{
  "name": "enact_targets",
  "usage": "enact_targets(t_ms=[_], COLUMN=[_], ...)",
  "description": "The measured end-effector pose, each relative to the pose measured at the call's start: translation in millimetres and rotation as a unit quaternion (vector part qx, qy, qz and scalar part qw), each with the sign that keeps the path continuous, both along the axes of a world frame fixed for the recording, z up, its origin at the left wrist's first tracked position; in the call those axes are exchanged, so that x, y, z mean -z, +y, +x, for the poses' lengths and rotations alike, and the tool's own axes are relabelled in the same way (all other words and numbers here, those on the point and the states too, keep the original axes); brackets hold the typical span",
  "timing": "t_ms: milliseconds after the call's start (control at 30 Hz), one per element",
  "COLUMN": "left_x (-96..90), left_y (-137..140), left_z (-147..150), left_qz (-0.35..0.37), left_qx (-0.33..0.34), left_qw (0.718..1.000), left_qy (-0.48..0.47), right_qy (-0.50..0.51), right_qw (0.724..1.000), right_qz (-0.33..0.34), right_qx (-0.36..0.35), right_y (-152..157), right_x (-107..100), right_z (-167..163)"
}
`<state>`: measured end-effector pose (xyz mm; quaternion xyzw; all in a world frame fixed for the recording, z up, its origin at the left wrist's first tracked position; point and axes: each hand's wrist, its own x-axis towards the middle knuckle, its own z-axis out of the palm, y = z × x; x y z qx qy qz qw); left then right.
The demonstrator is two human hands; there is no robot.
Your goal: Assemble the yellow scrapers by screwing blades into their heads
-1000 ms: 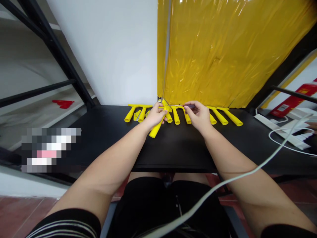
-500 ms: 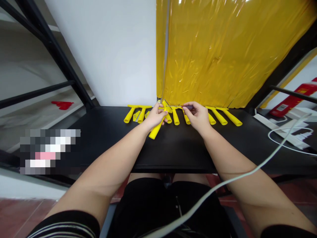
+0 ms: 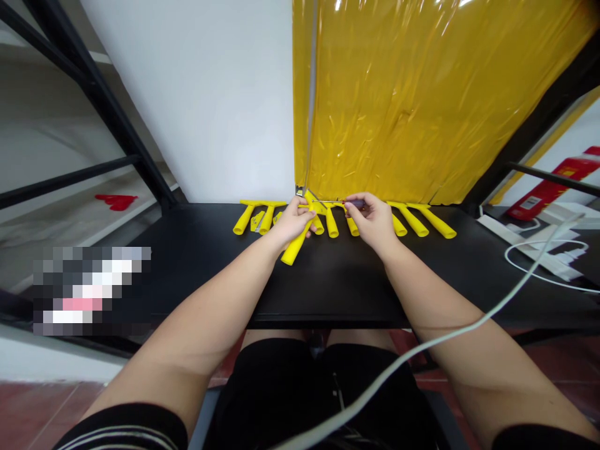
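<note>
My left hand [image 3: 296, 224] is closed around a yellow T-shaped scraper [image 3: 294, 249], its hollow handle end tilted down toward me. The head of this scraper points away, with a dark edge along it. In my right hand [image 3: 372, 219], fingers pinch the dark red handle of a screwdriver [image 3: 357, 204]. Its thin shaft runs left and its tip meets the scraper head; the exact contact is too small to make out. Several more yellow scrapers [image 3: 415, 222] lie in a row along the back of the black table [image 3: 206, 256], some partly behind my hands.
Small yellow pieces [image 3: 257, 220] lie among the left scrapers. A white panel and a yellow film-covered panel [image 3: 403, 94] rise behind the table. At right are a red bottle [image 3: 546, 184], a white power strip [image 3: 529, 240] and a pale cable [image 3: 445, 340] crossing before my right arm.
The view has shifted very slightly. Both hands keep their holds, with the screwdriver still against the scraper head.
</note>
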<state>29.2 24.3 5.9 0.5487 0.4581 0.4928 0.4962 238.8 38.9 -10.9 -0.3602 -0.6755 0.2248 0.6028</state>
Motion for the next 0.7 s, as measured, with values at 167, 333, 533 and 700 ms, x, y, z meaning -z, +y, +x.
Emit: enact_targets(t_ms=[167,333,533,700], left_x=[1.4,11.8,20.3,20.9], left_y=[0,8,16,17], left_z=[-1,-5,-10,-12], left_qz=[0.019,0.068,0.13,0.145], left_qx=[0.006,0.001,-0.036,-0.055], left_qw=[1.0,0.995,0.977,0.972], left_qy=[0.017,0.077,0.168,0.175], right_qy=[0.009,0.013,-0.005,-0.022], right_qw=[1.0,0.995,0.979,0.977], right_qz=[-0.014,-0.093,-0.192,-0.17], right_qx=[0.003,0.022,-0.063,-0.124], right_y=[-2,2,9,9], right_x=[-2,-2,5,4], right_z=[-2,1,3,5])
